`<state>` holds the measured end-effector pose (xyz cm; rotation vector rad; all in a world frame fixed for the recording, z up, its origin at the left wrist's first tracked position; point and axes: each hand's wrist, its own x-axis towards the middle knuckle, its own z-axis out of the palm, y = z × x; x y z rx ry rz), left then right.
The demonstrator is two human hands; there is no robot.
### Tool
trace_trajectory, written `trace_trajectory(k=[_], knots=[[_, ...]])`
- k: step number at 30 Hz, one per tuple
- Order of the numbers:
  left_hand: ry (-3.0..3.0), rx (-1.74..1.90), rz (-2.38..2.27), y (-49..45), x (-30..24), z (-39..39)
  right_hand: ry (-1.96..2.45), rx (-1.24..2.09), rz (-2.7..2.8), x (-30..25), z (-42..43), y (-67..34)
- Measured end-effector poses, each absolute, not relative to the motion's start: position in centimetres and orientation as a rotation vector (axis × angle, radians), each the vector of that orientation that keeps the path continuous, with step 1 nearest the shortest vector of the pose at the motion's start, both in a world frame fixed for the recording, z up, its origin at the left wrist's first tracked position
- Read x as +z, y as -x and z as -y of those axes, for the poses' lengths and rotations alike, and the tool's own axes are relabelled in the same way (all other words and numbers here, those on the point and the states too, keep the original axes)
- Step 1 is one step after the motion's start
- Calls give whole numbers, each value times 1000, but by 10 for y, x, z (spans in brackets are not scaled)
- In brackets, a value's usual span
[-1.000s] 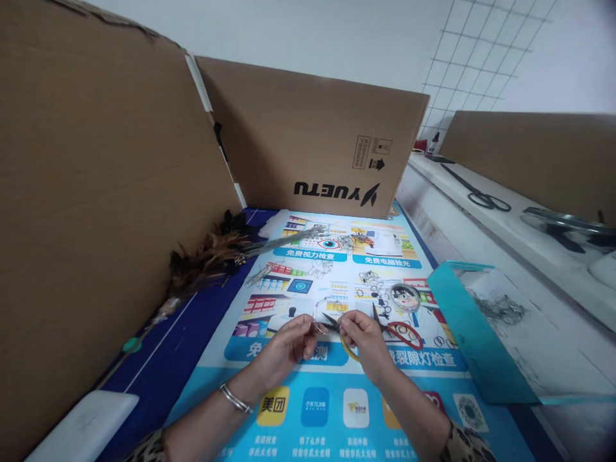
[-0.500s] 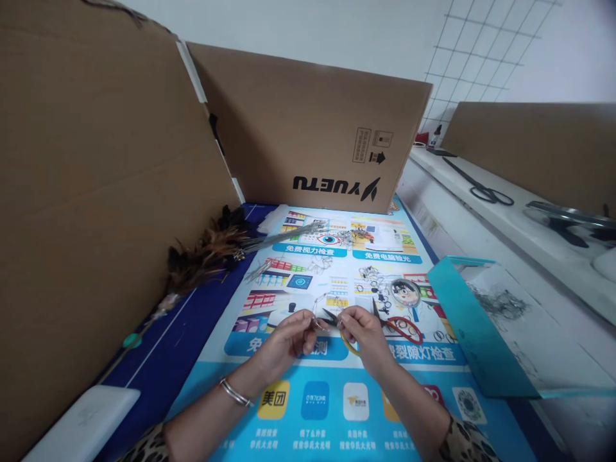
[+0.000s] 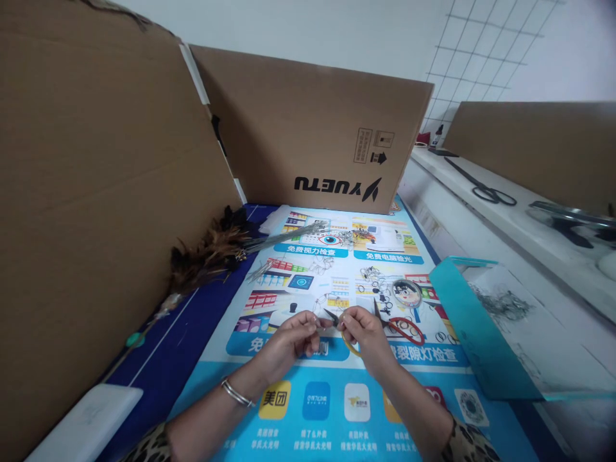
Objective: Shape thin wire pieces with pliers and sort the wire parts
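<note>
Near the middle of the mat my left hand (image 3: 299,332) is closed in a pinch on a thin, silvery wire-like piece, too small to make out fully. Facing it, a short gap away, my right hand (image 3: 360,328) is also pinched; what sits between its fingertips is hidden. Dark pointed blades and a yellow handle loop (image 3: 350,345) of a small cutting tool show at the right hand's left side; I cannot tell whether the hand grips it or it lies underneath. Red-handled scissors (image 3: 408,330) lie just right of that hand, partly covered by it.
Wire stems (image 3: 289,236) and brown feathers (image 3: 214,247) lie at the left back. Small black rings (image 3: 385,298) and a round tin with a cartoon face (image 3: 407,293) lie behind the scissors. A teal box (image 3: 474,330) holds tangled wire at right. Cardboard (image 3: 312,128) walls the back and left.
My left hand's fingers have shifted slightly and the ring-like wire at them shows less. The right hand stays nearly still. The whole view has moved a little.
</note>
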<state>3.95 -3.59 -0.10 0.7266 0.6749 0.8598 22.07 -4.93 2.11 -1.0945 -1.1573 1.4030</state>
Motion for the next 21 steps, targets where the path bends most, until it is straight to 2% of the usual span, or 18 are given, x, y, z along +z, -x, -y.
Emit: trace_trajectory(k=[21], knots=[[-783,823,-650,-41,-1,35,1114,1421,1165,20,49,-221]])
